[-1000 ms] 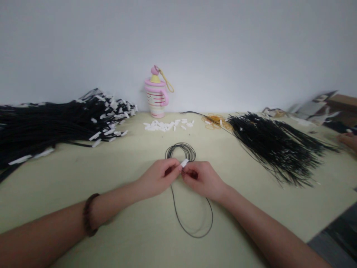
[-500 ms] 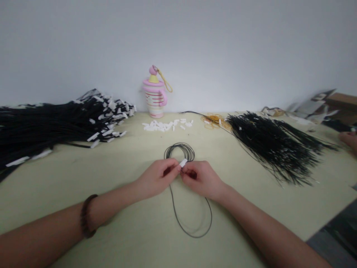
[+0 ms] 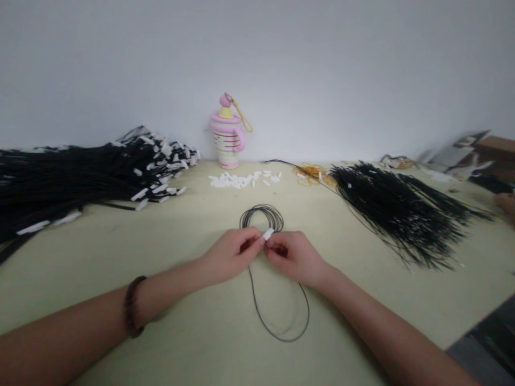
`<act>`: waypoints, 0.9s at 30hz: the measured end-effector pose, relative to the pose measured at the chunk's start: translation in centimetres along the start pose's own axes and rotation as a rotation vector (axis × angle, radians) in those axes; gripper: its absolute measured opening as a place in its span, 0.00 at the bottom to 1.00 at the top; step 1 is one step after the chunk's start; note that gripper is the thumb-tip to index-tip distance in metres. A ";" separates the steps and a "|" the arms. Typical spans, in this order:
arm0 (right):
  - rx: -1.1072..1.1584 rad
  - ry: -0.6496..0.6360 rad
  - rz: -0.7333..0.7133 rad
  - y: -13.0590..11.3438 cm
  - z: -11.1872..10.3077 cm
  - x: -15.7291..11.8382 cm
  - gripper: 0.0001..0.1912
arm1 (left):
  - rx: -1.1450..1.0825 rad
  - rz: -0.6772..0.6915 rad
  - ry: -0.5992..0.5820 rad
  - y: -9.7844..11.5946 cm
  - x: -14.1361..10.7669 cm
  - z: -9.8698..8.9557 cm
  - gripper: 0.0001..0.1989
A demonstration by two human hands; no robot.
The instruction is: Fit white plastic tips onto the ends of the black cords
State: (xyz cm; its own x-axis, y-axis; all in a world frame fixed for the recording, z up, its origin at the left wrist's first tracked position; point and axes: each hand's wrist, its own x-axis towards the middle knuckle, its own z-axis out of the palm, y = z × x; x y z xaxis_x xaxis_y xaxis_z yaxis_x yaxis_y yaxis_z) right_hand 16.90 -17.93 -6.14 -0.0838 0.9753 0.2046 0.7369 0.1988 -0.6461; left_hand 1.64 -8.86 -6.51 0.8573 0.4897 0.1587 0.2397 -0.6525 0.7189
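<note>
Both my hands meet at the middle of the table over a coil of thin black cable. My left hand pinches a small white tube that sits slanted at the fingertips. Beside it, the fingers of my right hand are closed on the black cable just under the tube; the exact pinch point is hidden. The coil's loops show beyond my hands, and one larger loop hangs out toward me on the tabletop.
Black cables with white ends are piled at left. White tubes lie before a pink-lidded cup. Yellow rubber bands and a black cable bundle lie at right. Another person's hand shows at the right edge.
The whole view has shifted slightly, so everything appears a little further right. My hands keep the same pinch on the white tube and cable.
</note>
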 end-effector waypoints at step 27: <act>-0.014 -0.005 -0.018 0.1 0.0 0.0 0.07 | 0.013 -0.006 -0.005 0.1 0.0 -0.1 0.13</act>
State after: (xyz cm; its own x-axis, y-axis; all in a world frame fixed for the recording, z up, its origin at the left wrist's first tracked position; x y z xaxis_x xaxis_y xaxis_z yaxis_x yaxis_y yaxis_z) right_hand 17.00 -17.92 -6.18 -0.1002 0.9720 0.2127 0.7446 0.2150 -0.6319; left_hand 1.66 -8.85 -6.37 0.8581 0.4907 0.1515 0.2505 -0.6575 0.7106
